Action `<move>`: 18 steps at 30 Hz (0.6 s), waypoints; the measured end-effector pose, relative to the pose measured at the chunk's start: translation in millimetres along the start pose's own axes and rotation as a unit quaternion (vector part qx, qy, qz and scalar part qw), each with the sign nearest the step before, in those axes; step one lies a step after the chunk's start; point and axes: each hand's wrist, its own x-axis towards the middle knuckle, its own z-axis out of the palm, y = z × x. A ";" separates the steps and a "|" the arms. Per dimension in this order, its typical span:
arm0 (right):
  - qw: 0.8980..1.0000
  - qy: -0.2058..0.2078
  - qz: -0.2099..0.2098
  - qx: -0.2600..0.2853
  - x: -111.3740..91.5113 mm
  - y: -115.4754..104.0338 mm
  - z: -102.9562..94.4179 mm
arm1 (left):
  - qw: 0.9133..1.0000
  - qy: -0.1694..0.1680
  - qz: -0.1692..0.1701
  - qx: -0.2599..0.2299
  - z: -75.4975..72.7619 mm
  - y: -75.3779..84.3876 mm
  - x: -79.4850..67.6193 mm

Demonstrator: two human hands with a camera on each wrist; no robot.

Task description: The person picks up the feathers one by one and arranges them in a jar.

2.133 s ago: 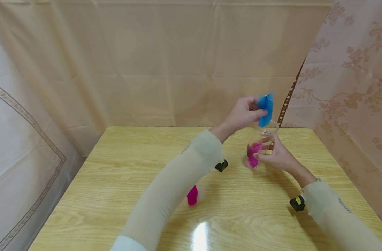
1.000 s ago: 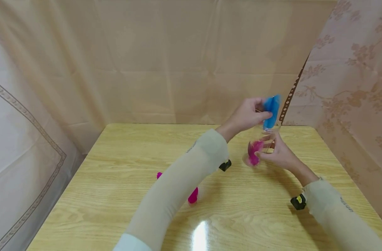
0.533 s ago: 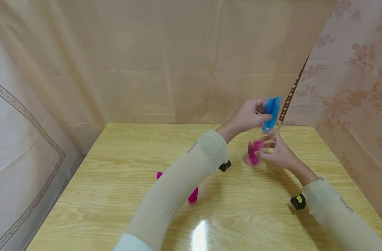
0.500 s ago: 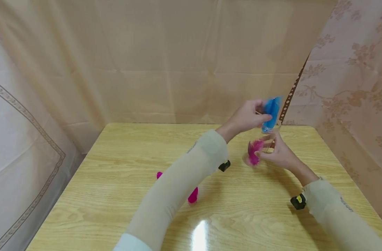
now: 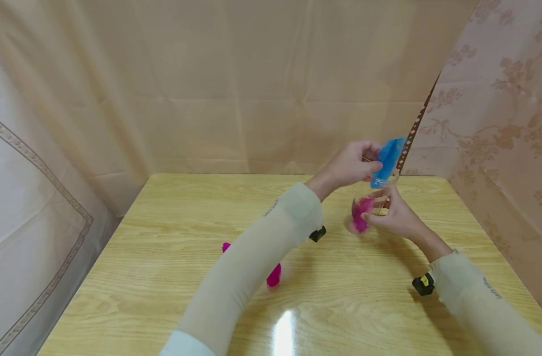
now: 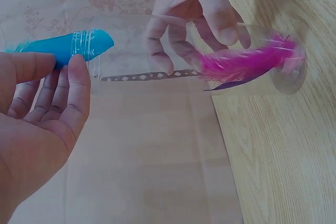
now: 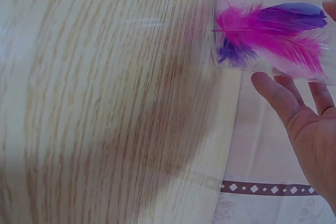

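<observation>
My left hand point(image 5: 353, 160) pinches a bright blue feather point(image 5: 390, 157) between thumb and fingers. In the left wrist view, the feather's rounded end pokes through the mouth of a clear jar point(image 6: 123, 45), while its wispy end lies outside. My right hand point(image 5: 397, 215) grips the jar's side from the right, keeping it upright at the table's back right. Low inside the jar are a pink feather point(image 7: 262, 32) and a purple feather point(image 7: 302, 17). How many feathers lie in there I cannot tell.
A magenta thing point(image 5: 274, 275), probably another feather, lies on the wooden table point(image 5: 342, 306), its middle hidden under my left forearm. Beige cloth point(image 5: 235, 89) hangs behind the table, and patterned cloth point(image 5: 511, 123) hangs at the right.
My left hand has shifted right, and the blue feather has gone from nearly upright above the jar to leaning right with its lower end in the mouth. The right hand has stayed nearly still.
</observation>
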 end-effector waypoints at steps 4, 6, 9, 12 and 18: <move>1.000 0.001 -0.006 0.003 1.1 2.4 -0.1 | 1.000 0.006 0.002 0.008 1.7 -0.8 1.6; 1.000 0.004 -0.005 0.003 1.3 3.2 -0.1 | 1.000 0.011 0.004 0.013 3.0 -0.7 2.3; 1.000 0.006 -0.004 0.003 1.3 3.9 0.3 | 0.999 0.024 0.005 0.020 5.1 -0.2 2.6; 1.000 0.007 -0.008 0.008 1.0 3.4 0.9 | 0.999 0.038 0.002 0.024 6.7 -0.5 2.1; 1.000 0.004 -0.007 0.004 1.0 -0.5 0.0 | 0.998 0.059 0.015 0.028 8.8 -3.3 0.5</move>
